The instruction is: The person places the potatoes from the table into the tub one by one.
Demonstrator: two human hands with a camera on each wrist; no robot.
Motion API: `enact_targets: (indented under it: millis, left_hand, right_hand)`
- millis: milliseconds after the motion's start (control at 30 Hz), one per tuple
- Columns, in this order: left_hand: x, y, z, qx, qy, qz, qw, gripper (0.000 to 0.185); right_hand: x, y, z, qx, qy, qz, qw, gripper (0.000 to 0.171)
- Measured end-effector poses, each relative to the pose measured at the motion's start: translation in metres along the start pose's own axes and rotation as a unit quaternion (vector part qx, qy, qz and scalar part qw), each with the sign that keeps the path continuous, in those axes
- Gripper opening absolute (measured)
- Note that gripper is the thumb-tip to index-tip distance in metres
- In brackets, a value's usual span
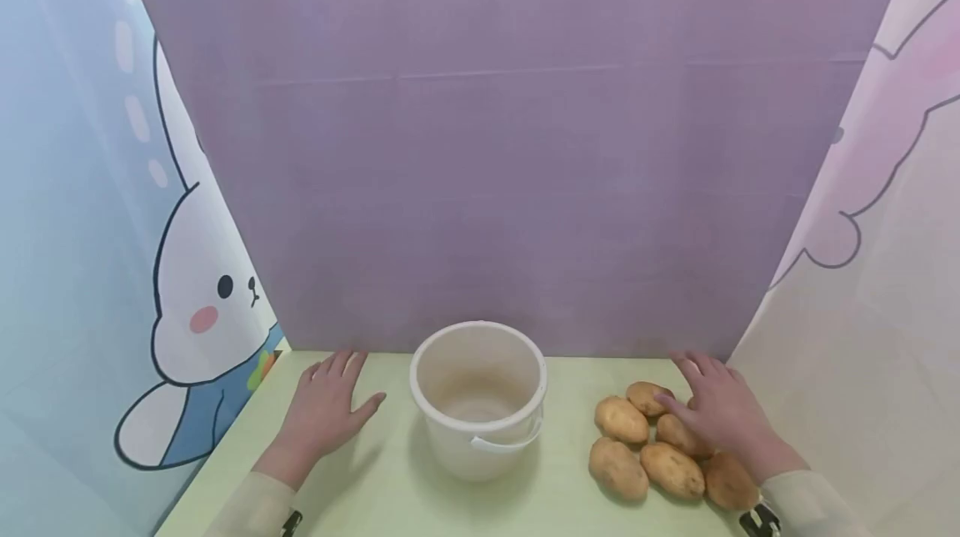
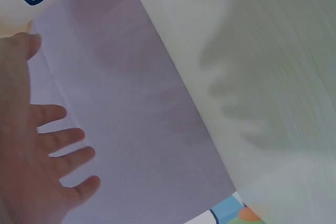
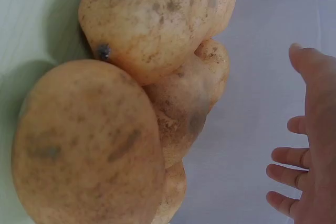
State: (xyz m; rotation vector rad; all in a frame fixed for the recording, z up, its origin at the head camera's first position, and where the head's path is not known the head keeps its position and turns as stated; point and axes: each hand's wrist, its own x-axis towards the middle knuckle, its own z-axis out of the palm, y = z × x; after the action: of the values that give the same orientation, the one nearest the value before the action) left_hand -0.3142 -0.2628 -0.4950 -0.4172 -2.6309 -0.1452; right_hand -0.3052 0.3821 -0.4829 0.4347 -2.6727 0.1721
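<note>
Now, step: not yet picking.
Right hand [image 1: 722, 410]: flat, fingers spread, holding nothing; potatoes [image 1: 660, 449] touching underneath.
Left hand [image 1: 326, 408]: flat, empty; bucket [image 1: 478, 397] just beside.
Next: probably curling round one potato.

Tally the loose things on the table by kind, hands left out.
Potatoes: 6
Bucket: 1
Total: 7
</note>
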Motion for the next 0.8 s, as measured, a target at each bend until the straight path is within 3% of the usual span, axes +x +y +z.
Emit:
enact_targets:
  millis: [167, 467, 600, 800]
  left_hand:
    - [0.004, 0.004, -0.005, -0.092, 0.009, 0.003, 0.9957, 0.076]
    - [0.011, 0.018, -0.014, -0.228, 0.007, 0.011, 0.9735, 0.075]
    - [0.016, 0.028, -0.016, -0.265, -0.01, 0.021, 0.964, 0.084]
    - [0.026, 0.045, -0.023, -0.287, -0.051, 0.023, 0.9562, 0.101]
  right_hand:
    - [-0.001, -0.001, -0.001, 0.002, -0.011, 0.002, 1.0, 0.08]
    - [-0.002, -0.003, -0.001, 0.033, 0.011, -0.002, 0.999, 0.076]
    - [-0.004, -0.003, -0.002, 0.037, 0.018, -0.004, 0.999, 0.075]
    - [-0.006, -0.006, -0.003, 0.039, 0.019, -0.008, 0.999, 0.073]
